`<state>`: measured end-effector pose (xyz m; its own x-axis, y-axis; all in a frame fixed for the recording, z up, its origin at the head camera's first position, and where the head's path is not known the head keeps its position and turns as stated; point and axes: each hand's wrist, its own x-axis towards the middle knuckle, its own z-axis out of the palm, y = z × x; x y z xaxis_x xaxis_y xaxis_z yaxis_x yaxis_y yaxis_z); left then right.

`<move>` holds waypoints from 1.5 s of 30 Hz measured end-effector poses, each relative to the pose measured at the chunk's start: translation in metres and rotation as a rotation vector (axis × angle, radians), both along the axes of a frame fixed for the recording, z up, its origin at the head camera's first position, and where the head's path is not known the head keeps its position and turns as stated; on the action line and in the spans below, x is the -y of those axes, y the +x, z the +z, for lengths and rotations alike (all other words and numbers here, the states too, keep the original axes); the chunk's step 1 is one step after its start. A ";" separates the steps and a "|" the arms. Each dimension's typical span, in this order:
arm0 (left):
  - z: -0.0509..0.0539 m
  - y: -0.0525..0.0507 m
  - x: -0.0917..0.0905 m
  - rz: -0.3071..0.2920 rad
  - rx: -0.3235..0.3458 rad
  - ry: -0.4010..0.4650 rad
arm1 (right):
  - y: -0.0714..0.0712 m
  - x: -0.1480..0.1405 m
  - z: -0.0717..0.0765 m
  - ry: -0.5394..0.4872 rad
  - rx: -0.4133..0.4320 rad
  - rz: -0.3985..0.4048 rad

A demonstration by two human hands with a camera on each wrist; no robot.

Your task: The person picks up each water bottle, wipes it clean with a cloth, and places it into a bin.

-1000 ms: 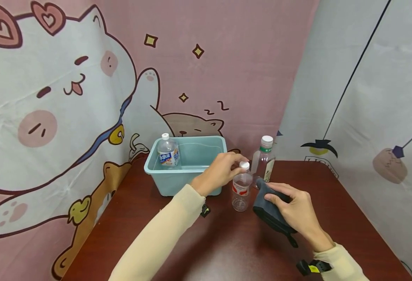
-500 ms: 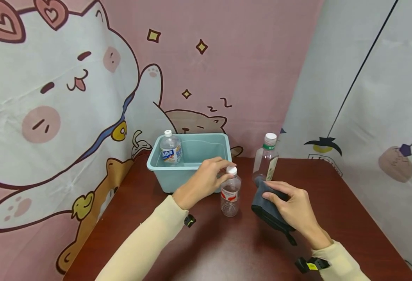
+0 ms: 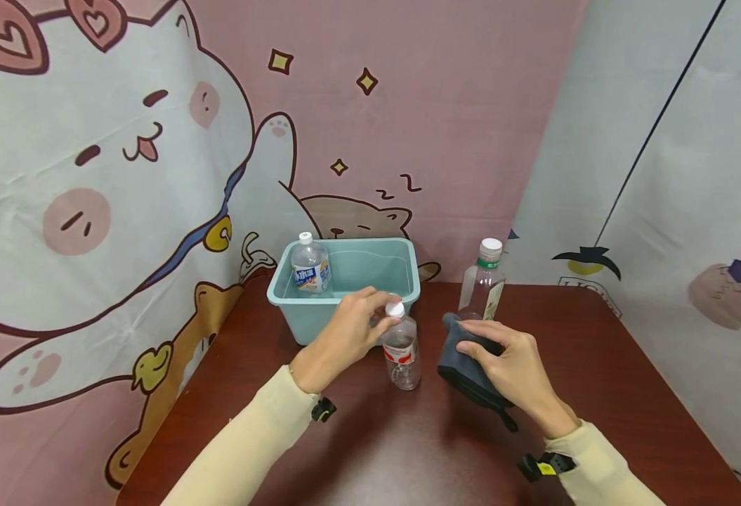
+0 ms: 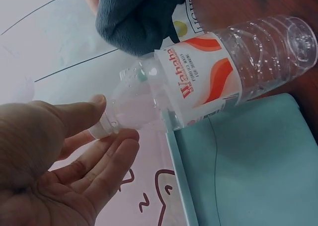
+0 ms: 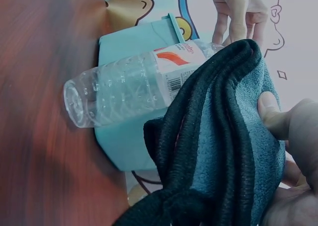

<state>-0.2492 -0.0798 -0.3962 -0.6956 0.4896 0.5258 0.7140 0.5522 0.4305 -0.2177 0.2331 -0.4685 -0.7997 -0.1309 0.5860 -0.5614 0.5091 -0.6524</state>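
Note:
My left hand (image 3: 341, 336) pinches the white cap (image 3: 395, 309) of a clear plastic water bottle (image 3: 400, 351) with a red and white label. The bottle leans slightly; whether its base touches the table, I cannot tell. In the left wrist view, thumb and fingers meet around the cap of this bottle (image 4: 198, 77). My right hand (image 3: 522, 372) grips a folded dark grey-blue cloth (image 3: 468, 365) with black edging, just right of the bottle. From the right wrist view, the cloth (image 5: 238, 116) covers part of the bottle's upper end.
A light blue plastic bin (image 3: 370, 270) stands behind the left hand, holding a bottle with a blue label (image 3: 310, 270). A taller clear bottle (image 3: 480, 288) with a green neck ring stands behind the cloth. The dark red table (image 3: 585, 351) meets printed curtains.
My left hand has moved left and slightly toward me with the bottle, away from the taller one. The right hand and cloth have shifted a little left.

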 end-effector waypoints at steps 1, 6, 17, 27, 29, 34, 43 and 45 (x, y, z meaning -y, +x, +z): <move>0.000 0.001 0.000 0.005 -0.001 -0.002 | -0.001 0.002 0.000 -0.001 -0.001 0.007; 0.001 0.008 0.002 0.049 -0.023 -0.025 | -0.009 0.017 0.003 -0.019 0.004 0.069; -0.005 0.009 0.002 0.101 -0.016 0.008 | -0.027 0.050 0.011 -0.001 -0.015 0.101; -0.006 0.006 0.008 0.046 -0.021 0.001 | -0.036 0.071 0.008 0.036 0.054 0.147; -0.007 0.005 0.009 0.040 -0.015 0.005 | -0.037 0.072 0.006 0.042 0.071 0.163; -0.010 0.002 0.010 0.028 -0.008 0.012 | -0.039 0.071 0.002 0.080 0.080 0.188; -0.011 0.000 0.010 0.030 0.035 0.022 | -0.041 0.063 -0.008 0.142 0.038 0.162; -0.012 0.000 0.010 0.026 0.038 0.027 | -0.041 0.060 -0.011 0.152 0.037 0.150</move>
